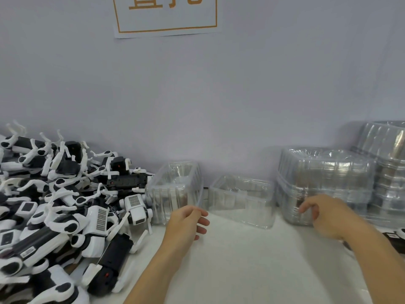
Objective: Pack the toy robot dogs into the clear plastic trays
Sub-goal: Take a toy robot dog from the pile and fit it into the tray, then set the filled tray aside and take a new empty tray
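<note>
A large heap of black-and-white toy robot dogs (65, 205) covers the left of the white table. Just right of the heap, a clear plastic tray (175, 187) stands tilted, and my left hand (188, 222) pinches its near right rim. A second clear tray (241, 200) lies on the table in the middle with nothing in it. My right hand (324, 213) hovers in front of a stack of clear trays (324, 172) with its fingers loosely curled, holding nothing; it is blurred.
A taller stack of trays (388, 163) stands at the far right against the wall. A dark object (396, 238) lies at the right edge. Bare white table surface (252, 260) spreads between my arms.
</note>
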Demonstrator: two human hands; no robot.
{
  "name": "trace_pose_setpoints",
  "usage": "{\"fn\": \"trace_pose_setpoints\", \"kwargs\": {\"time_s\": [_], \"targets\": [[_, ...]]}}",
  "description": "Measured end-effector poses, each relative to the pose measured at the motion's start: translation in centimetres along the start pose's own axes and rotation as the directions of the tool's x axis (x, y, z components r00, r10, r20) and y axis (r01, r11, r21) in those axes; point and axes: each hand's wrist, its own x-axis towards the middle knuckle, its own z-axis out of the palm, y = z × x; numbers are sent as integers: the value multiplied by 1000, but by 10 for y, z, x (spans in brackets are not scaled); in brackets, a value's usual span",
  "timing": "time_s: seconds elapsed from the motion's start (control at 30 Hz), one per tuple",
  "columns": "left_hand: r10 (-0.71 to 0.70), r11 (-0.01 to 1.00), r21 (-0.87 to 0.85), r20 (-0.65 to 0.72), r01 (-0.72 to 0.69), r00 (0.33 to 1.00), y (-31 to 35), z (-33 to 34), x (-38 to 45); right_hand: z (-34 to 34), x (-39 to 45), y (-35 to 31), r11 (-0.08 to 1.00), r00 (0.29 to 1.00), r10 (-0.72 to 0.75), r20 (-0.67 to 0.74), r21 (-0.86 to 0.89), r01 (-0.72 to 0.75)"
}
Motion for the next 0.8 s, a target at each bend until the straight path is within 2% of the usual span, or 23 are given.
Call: {"fn": "trace_pose_setpoints", "kwargs": {"time_s": [0.1,0.33,0.47,0.5,0.6,0.7,0.8], "targets": [[1,1000,4,4,-1,1000,0,1,1,0,2,6,1000,1000,8,-8,30,-7],[5,1000,11,4,-5,1000,0,1,0,-5,-4,-24,997,996,-56,-68,-53,52],[8,1000,13,6,-8,1000,0,1,-1,8,-9,-61,953,941,-233,-246,136,271],[9,1000,15,6,-9,1000,0,2,-1,15,-11,-70,932,919,-291,-267,138,335],[12,1000,17,6,-12,1000,0,3,-1,43,-15,-88,906,892,-411,-188,26,423],[8,1000,17,11,-9,1000,0,4,-2,64,-18,-91,925,922,-380,-78,-44,378],[3,1000,14,19,-3,1000,1,5,-3,73,-19,-93,931,926,-348,-146,-170,323]]}}
